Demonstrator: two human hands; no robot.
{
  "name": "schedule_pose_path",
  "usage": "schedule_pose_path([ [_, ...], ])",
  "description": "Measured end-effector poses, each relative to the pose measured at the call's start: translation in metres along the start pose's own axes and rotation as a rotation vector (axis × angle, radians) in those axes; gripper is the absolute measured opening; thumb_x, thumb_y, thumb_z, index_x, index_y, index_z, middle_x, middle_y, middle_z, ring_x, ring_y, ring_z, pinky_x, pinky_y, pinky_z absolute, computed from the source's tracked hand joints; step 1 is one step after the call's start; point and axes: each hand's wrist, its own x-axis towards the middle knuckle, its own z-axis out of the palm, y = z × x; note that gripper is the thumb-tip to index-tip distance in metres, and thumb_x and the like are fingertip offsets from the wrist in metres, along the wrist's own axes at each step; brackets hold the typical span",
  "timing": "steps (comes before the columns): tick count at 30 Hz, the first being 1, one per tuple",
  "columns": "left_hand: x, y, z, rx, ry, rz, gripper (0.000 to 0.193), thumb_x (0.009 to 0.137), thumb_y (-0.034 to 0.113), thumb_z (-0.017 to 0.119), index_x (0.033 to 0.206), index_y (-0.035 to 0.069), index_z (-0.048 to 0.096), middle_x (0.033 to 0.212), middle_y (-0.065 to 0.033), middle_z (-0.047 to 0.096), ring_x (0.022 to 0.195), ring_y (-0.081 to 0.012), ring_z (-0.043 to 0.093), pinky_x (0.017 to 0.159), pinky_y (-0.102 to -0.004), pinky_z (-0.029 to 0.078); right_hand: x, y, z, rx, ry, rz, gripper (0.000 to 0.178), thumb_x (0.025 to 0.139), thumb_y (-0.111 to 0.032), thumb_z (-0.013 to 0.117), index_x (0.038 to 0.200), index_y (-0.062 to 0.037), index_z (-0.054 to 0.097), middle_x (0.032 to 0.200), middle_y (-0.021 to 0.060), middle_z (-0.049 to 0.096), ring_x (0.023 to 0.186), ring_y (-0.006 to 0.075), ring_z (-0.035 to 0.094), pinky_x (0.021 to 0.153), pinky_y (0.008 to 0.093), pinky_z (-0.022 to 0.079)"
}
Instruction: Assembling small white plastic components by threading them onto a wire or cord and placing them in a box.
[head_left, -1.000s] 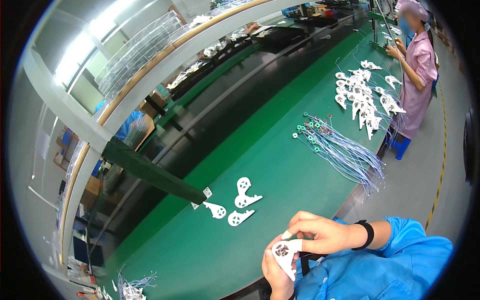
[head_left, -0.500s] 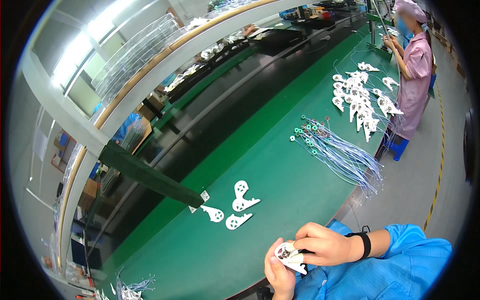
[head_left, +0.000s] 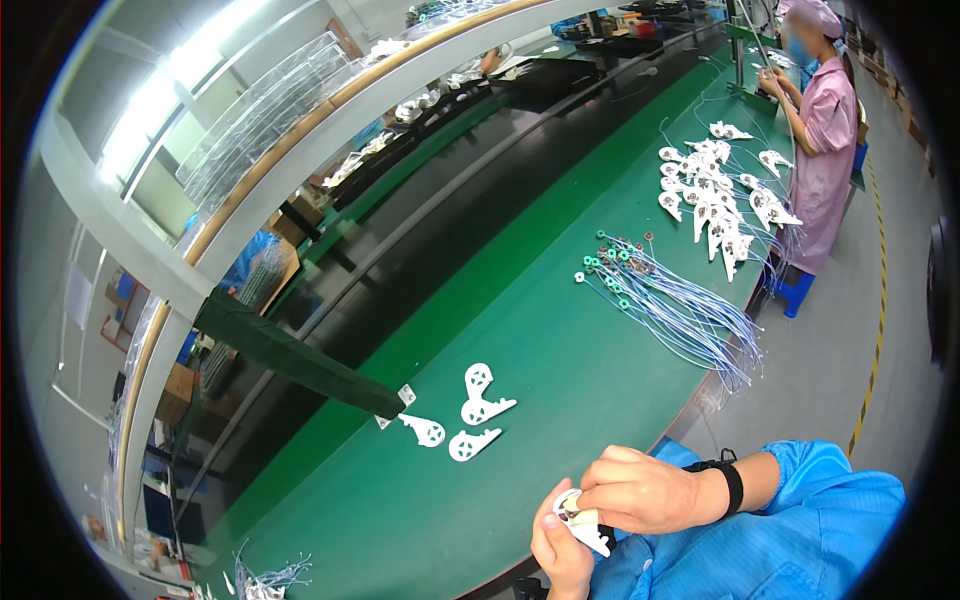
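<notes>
Small white plastic bracket (head_left: 583, 520): a flat, thin piece with a rounded head and a pointed tail, held close to the body at the near edge of the green bench (head_left: 520, 330).
Left hand (head_left: 562, 552): cupped under the bracket, fingers closed on its lower edge.
Right hand (head_left: 640, 492): curled over the rounded head, fingertips pinched on it; a black wristband (head_left: 731, 486) sits above a blue sleeve (head_left: 800, 520).
Handling: probably light and fairly stiff but bendable; the smooth plastic may slip, so the edges near the head look like the safest hold.
Loose brackets (head_left: 470, 415): three more white ones lie apart on the bench ahead.
Wire bundle (head_left: 680, 305): pale blue leads with green ends, further along.
Co-worker (head_left: 822, 150): a person in pink stands at the far end beside a heap of white brackets (head_left: 722, 195).
</notes>
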Motion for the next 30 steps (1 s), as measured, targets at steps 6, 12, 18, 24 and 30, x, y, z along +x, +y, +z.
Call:
schedule_pose_path([
  [6, 0.0, -0.006, -0.002, -0.043, 0.015, -0.032, 0.048, 0.101, 0.029, 0.029, 0.121, -0.011, 0.048, 0.105, -0.0188, 0.06, 0.094, -0.0218, 0.06, 0.083, -0.0322, 0.049, 0.0, -0.001, -0.003, 0.039, -0.056, 0.088, 0.02, 0.075, -0.006, 0.064, 0.095, -0.0049, 0.06, 0.087, 0.0066, 0.051, 0.081, 0.0248, 0.048, 0.072, 0.0331, 0.042],
  [12, 0.002, 0.005, 0.006, -0.298, 0.085, -0.269, 0.048, 0.1, 0.03, 0.028, 0.12, -0.01, 0.047, 0.093, -0.0161, 0.061, 0.077, -0.0202, 0.06, 0.065, -0.0301, 0.051, -0.003, 0.009, 0.003, 0.338, -0.02, 0.19, 0.032, 0.081, -0.011, 0.063, 0.111, -0.0038, 0.056, 0.1, 0.0104, 0.047, 0.087, 0.0213, 0.049, 0.074, 0.0305, 0.044],
  [18, 0.002, 0.001, 0.011, -0.331, 0.028, -0.25, 0.048, 0.099, 0.03, 0.028, 0.12, -0.009, 0.047, 0.087, -0.0165, 0.061, 0.068, -0.0195, 0.059, 0.056, -0.028, 0.049, -0.032, 0.032, 0.033, 1.073, 0.028, 0.618, 0.042, 0.088, -0.016, 0.064, 0.125, -0.0043, 0.048, 0.102, 0.0056, 0.051, 0.091, 0.0127, 0.053, 0.077, 0.0272, 0.047],
  [24, 0.004, -0.002, 0.013, -0.278, -0.001, -0.113, 0.048, 0.099, 0.029, 0.027, 0.118, -0.009, 0.048, 0.095, -0.0216, 0.062, 0.084, -0.0253, 0.061, 0.077, -0.0339, 0.051, -0.024, 0.032, 0.036, 0.617, -0.169, 0.563, 0.039, 0.091, -0.011, 0.057, 0.127, -0.002, 0.045, 0.109, 0.0047, 0.056, 0.095, 0.0094, 0.055, 0.082, 0.0248, 0.046],
  [30, -0.002, -0.01, 0.014, -0.157, 0.088, -0.103, 0.048, 0.099, 0.031, 0.027, 0.116, -0.008, 0.049, 0.096, -0.0199, 0.061, 0.082, -0.0245, 0.061, 0.074, -0.0332, 0.05, -0.025, 0.031, 0.05, 1.169, -0.114, 0.621, 0.034, 0.093, -0.01, 0.053, 0.125, -0.0004, 0.046, 0.104, 0.0027, 0.06, 0.098, 0.0085, 0.054, 0.087, 0.0252, 0.044],
])
